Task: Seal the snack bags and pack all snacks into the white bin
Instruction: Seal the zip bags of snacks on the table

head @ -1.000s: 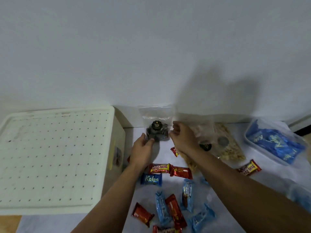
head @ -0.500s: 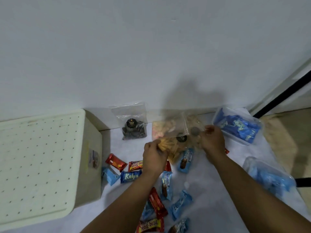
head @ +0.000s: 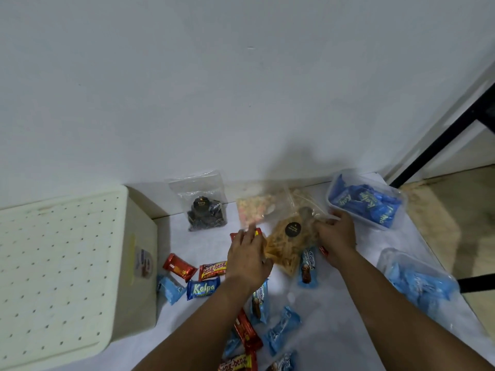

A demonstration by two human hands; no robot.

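Bag in hand: clear zip bag of orange chips (head: 288, 243) with a round black sticker, lying on the white table (head: 348, 303) between both hands; looks like the next one to seal

Long axis: runs roughly from near-left to far-right, so I'd guess the open mouth is at the far-right end, by the right hand

Right hand (head: 336, 234): fingers curled onto the bag's upper right corner, pinching the plastic; it's the nearer one to the zip

Left hand (head: 247, 257): fingers out fairly straight, lying flat at the bag's lower left edge; a bit blurry, so can't say if it presses or just touches

Other bags: dark cookie bag (head: 205, 210) standing against the wall, pink-ish snack bag (head: 255, 211) right behind the chips

White bin (head: 72, 274): off to the left, perforated lid on; well apart from the chip bag

Loose stuff: wrapped bars (head: 213, 270) scattered near the arms; not packed yet
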